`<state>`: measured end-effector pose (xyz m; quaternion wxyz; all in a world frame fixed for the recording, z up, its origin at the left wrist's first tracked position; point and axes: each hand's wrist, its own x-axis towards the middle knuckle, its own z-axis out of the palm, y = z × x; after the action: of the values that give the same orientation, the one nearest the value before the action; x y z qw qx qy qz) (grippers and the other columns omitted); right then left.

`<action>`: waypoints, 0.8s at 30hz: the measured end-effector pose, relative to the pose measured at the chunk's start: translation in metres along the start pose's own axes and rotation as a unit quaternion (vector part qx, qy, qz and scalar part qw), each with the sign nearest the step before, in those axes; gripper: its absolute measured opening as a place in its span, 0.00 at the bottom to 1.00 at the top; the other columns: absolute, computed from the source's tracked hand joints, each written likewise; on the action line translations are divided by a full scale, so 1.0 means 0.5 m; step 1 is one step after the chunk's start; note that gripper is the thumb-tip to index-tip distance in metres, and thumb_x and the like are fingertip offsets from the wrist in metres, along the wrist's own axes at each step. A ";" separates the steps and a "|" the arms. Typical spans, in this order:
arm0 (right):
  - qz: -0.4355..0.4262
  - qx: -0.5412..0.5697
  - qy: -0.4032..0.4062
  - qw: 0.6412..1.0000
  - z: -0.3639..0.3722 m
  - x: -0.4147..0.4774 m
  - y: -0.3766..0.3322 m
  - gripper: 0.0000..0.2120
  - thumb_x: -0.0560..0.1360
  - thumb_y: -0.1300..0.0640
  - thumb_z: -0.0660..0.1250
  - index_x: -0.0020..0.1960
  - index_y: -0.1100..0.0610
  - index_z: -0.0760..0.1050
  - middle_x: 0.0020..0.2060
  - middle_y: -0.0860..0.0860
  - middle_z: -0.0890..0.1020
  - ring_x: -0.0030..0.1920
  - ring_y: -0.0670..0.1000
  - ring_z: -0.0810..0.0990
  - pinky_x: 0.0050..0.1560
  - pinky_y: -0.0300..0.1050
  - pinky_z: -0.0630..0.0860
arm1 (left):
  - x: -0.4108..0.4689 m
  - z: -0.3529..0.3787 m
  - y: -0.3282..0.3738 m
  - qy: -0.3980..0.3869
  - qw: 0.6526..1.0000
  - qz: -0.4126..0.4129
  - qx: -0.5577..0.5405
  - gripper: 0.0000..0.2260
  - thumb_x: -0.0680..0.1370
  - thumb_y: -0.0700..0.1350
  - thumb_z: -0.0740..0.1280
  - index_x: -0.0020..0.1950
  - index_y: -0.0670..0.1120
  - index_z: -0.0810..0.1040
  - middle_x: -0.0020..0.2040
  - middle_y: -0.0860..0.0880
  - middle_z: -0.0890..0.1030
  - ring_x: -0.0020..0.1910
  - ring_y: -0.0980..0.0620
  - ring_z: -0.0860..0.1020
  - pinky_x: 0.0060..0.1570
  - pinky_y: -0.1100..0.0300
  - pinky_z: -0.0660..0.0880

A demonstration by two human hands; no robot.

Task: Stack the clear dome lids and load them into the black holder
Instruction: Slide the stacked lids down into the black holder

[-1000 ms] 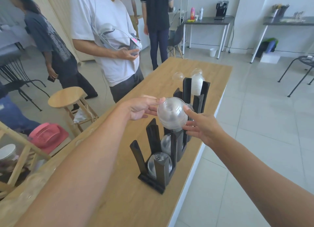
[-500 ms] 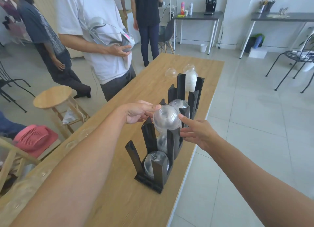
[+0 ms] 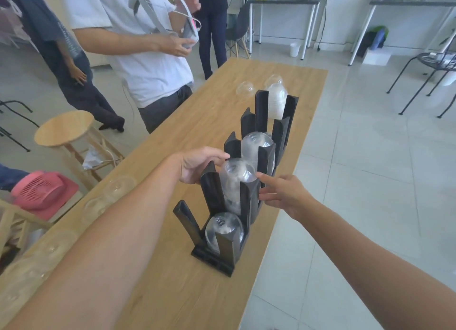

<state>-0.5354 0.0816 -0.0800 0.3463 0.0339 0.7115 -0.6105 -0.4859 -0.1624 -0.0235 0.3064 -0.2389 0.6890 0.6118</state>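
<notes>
I judge this to be the seating step. The stack (image 3: 237, 179) of lids stands in the holder's (image 3: 214, 255) second slot from its near end, with its domed top riding just above the posts. My left hand (image 3: 199, 166) lies at the stack's left side, fingers stretched out and touching rather than wrapping it; its thumb is hidden behind a post. My right hand (image 3: 283, 193) is likewise released, fingers straight, with the index tip against the stack's right rim just above a post. Neither hand grasps anything; both only steady the stack. The holder's near slot holds a low stack, the third slot a fuller one, and the far slot the tallest. Two loose lids (image 3: 245, 87) lie just beyond the holder's far end, and several more sit left of the holder along the table (image 3: 172, 292) edge. Next, I think, both hands must draw away sideways without dragging the stack askew. Then they should gather the loose lids and nest them dome over dome, squarely, since they look thin and slippery. The near slot seems to have the most room.
</notes>
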 end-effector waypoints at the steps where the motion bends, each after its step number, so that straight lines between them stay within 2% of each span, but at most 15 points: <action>1: 0.001 -0.002 0.001 1.000 0.000 0.002 0.001 0.29 0.67 0.42 0.78 0.55 0.60 0.73 0.48 0.59 0.83 0.39 0.52 0.87 0.38 0.45 0.82 | 0.005 0.001 -0.001 0.008 1.000 -0.008 -0.009 0.23 0.74 0.58 0.67 0.62 0.45 0.79 0.59 0.41 0.83 0.59 0.43 0.80 0.66 0.47 0.71; 4: 0.011 -0.007 -0.002 1.000 -0.003 0.008 0.005 0.29 0.68 0.43 0.78 0.58 0.61 0.72 0.49 0.59 0.83 0.40 0.52 0.87 0.36 0.44 0.81 | 0.016 0.010 0.005 0.046 0.998 -0.039 -0.013 0.20 0.78 0.54 0.64 0.65 0.44 0.75 0.55 0.42 0.84 0.50 0.44 0.83 0.54 0.52 0.77; 7: 0.022 -0.010 -0.013 1.000 -0.003 0.010 0.009 0.27 0.71 0.47 0.76 0.61 0.63 0.72 0.51 0.60 0.83 0.41 0.53 0.87 0.38 0.44 0.81 | 0.023 0.015 0.013 0.082 0.994 -0.064 0.016 0.21 0.77 0.51 0.69 0.66 0.42 0.76 0.60 0.39 0.81 0.47 0.44 0.82 0.48 0.53 0.78; 12: 0.029 -0.014 -0.015 0.999 0.002 0.010 0.014 0.21 0.75 0.51 0.73 0.59 0.63 0.73 0.51 0.60 0.83 0.43 0.54 0.87 0.39 0.44 0.81 | 0.021 0.019 0.026 0.089 0.992 -0.082 0.039 0.18 0.76 0.48 0.71 0.63 0.41 0.78 0.61 0.38 0.81 0.50 0.43 0.82 0.62 0.48 0.75; 14: 0.030 -0.017 -0.016 0.999 0.002 0.011 0.013 0.19 0.75 0.51 0.73 0.58 0.62 0.73 0.51 0.60 0.83 0.44 0.54 0.87 0.38 0.43 0.80 | 0.022 0.018 0.027 0.094 0.991 -0.088 0.047 0.17 0.77 0.50 0.70 0.62 0.43 0.79 0.61 0.40 0.82 0.55 0.43 0.81 0.66 0.46 0.72; 16: 0.030 -0.021 -0.017 0.999 -0.001 0.012 0.014 0.16 0.76 0.50 0.72 0.55 0.60 0.73 0.50 0.59 0.83 0.44 0.54 0.86 0.40 0.44 0.81 | 0.022 0.017 0.023 0.105 0.989 -0.089 0.045 0.19 0.77 0.54 0.69 0.63 0.44 0.79 0.60 0.41 0.82 0.59 0.43 0.81 0.66 0.46 0.72; 20: 0.029 -0.034 -0.018 0.999 -0.005 0.009 0.018 0.13 0.78 0.49 0.70 0.53 0.58 0.73 0.49 0.57 0.82 0.45 0.54 0.86 0.44 0.47 0.81 | 0.016 0.015 0.004 0.125 0.990 -0.067 0.003 0.26 0.74 0.60 0.71 0.65 0.44 0.76 0.58 0.45 0.82 0.57 0.46 0.81 0.65 0.48 0.72; 24: 0.013 -0.101 -0.018 0.995 -0.016 -0.009 0.031 0.12 0.79 0.52 0.66 0.54 0.60 0.76 0.47 0.56 0.84 0.41 0.52 0.87 0.44 0.46 0.82 | -0.013 -0.001 -0.022 0.148 0.988 -0.032 -0.039 0.27 0.77 0.62 0.65 0.69 0.45 0.72 0.64 0.44 0.78 0.63 0.44 0.76 0.72 0.42 0.61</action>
<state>-0.5286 0.0943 -0.0906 0.3689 -0.0031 0.7624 -0.5316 -0.4738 -0.1648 -0.0264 0.2110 -0.3608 0.6944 0.5857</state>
